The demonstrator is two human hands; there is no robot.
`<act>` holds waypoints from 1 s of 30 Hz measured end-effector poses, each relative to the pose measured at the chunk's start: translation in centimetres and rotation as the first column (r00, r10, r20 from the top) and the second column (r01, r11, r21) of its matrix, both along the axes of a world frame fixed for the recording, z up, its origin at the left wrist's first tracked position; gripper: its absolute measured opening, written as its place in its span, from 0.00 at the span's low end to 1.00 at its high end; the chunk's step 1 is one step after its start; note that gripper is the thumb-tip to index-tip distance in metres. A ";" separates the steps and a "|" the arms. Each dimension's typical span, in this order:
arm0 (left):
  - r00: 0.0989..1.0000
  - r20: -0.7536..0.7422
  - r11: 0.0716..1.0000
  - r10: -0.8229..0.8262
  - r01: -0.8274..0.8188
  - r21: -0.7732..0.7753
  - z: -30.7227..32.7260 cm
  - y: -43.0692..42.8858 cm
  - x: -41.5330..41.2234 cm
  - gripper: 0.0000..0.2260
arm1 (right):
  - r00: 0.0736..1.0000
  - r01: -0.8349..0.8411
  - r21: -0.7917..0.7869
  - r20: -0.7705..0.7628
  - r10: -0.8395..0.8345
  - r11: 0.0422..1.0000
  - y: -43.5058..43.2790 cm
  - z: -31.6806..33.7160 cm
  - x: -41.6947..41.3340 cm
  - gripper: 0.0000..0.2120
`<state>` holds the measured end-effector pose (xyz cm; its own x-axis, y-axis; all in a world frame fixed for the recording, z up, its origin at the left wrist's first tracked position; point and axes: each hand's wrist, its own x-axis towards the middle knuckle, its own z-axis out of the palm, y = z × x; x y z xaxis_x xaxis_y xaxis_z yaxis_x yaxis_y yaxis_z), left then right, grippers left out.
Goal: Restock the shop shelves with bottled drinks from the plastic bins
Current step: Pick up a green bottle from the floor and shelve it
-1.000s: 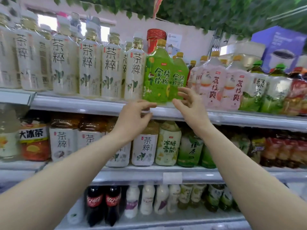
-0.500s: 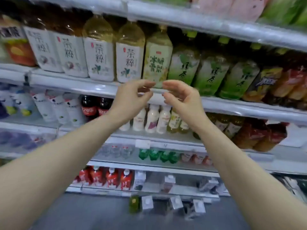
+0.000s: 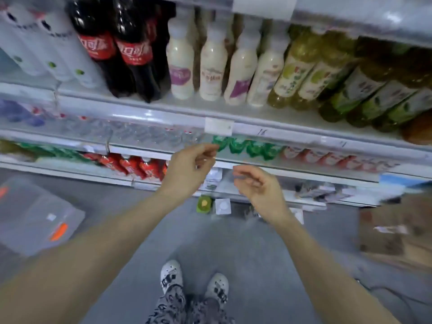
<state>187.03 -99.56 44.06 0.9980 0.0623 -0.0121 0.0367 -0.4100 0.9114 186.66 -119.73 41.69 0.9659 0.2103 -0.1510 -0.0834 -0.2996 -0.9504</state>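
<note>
I look down along the shop shelves, which hold rows of bottled drinks: cola bottles, creamy white bottles and green tea bottles. My left hand and my right hand hang in front of the lower shelves, fingers loosely curled, holding nothing. A clear plastic bin with orange clips stands on the floor at the left; its contents are blurred.
A cardboard box sits on the floor at the right. Small cartons stand by the shelf foot. Grey floor lies below, with my two feet in white shoes at the bottom centre.
My view has swung from the upper shelves down to the lowest shelves and the floor. Both hands have dropped away from the green bottle on the upper shelf and hold nothing.
</note>
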 end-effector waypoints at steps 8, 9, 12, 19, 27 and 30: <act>0.971 -0.228 0.991 0.077 -0.099 -0.087 -16.2 2.4 -1.5 0.17 | 0.974 0.020 -0.057 -0.223 -0.032 0.998 1.6 -16.4 -2.3 0.20; 0.961 -0.259 0.990 0.095 -0.119 -0.080 -18.4 2.8 -1.8 0.17 | 0.960 0.032 -0.047 -0.275 -0.043 0.998 1.9 -18.7 -2.5 0.21; 0.935 -0.334 0.989 0.121 -0.141 -0.038 -25.1 4.0 -2.7 0.15 | 0.933 -0.008 -0.117 -0.358 -0.035 0.993 2.8 -25.1 -3.3 0.20; 0.878 -0.453 0.985 0.154 -0.173 0.001 -40.1 6.0 -3.9 0.15 | 0.918 -0.121 -0.264 -0.396 0.006 0.957 5.4 -40.3 -2.3 0.23; 0.848 -0.513 0.986 0.134 -0.165 -0.015 -54.4 5.6 -3.1 0.17 | 0.961 -0.170 -0.505 -0.275 0.029 0.846 9.3 -53.9 1.3 0.28; 0.841 -0.532 0.991 0.096 -0.130 -0.026 -58.5 5.3 -2.8 0.18 | 0.990 -0.111 -0.571 -0.136 0.040 0.813 9.9 -58.2 2.6 0.28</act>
